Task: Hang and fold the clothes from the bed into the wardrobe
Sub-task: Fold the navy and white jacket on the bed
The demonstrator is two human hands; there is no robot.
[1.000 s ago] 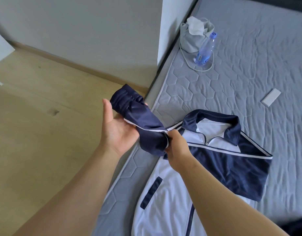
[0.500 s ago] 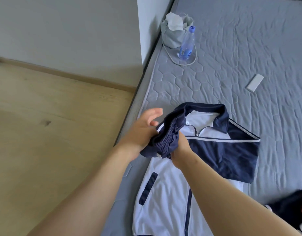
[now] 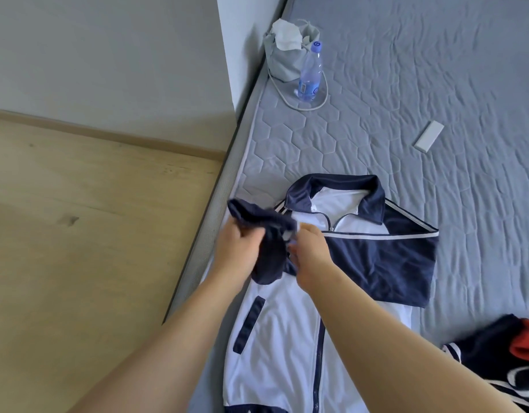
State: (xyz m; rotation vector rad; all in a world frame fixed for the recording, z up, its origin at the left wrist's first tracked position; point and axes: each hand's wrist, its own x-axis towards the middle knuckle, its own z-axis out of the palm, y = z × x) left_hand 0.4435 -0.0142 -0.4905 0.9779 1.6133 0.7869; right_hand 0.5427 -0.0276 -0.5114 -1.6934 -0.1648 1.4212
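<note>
Over the jacket [image 3: 281, 338], your left hand [image 3: 237, 251] and right hand [image 3: 312, 257] grip the bunched sleeve [image 3: 272, 263], fingers seemingly curled round it; lay it flat across the chest.

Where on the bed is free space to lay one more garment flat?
Widest bare mattress: right of the water bottle, beyond the white box. Smaller patch: between bottle and jacket collar. Crowded: near side, with jacket and dark clothes pile.
</note>
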